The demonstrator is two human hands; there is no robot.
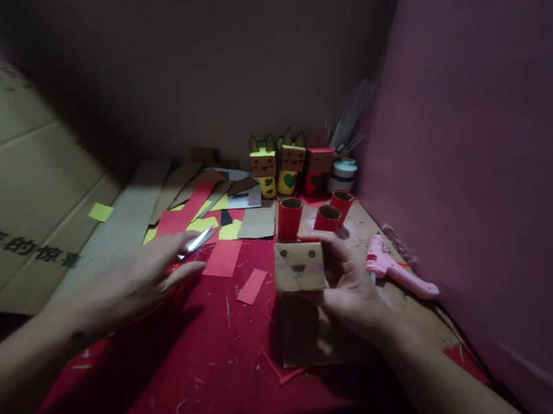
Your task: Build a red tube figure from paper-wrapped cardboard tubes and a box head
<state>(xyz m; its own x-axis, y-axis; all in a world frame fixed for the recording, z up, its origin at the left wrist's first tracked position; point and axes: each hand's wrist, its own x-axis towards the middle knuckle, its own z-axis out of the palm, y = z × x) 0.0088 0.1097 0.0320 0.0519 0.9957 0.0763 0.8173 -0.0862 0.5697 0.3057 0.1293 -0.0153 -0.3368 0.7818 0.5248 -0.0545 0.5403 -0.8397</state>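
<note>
My right hand [354, 287] is closed around a small cardboard box [300, 267] with a drawn face: two round eyes, a mouth and pinkish cheeks. Just below that box is a larger plain brown cardboard piece [299, 331]; whether the two are joined I cannot tell. My left hand [147, 272], slightly blurred, has its thumb and fingers around a pair of scissors [198, 242], whose shiny blades point away to the right. Red paper pieces [222, 258] lie beside the scissors, with a smaller red strip [251, 286] nearer the box.
Three red paper-covered tubes [289, 220] stand behind my right hand. A pink glue gun [394, 268] lies on cardboard to the right. Finished face-box figures [291, 162] and a pale blue-lidded jar [343, 175] stand at the back. Cardboard scraps [178, 185] and a large carton [15, 202] are at left.
</note>
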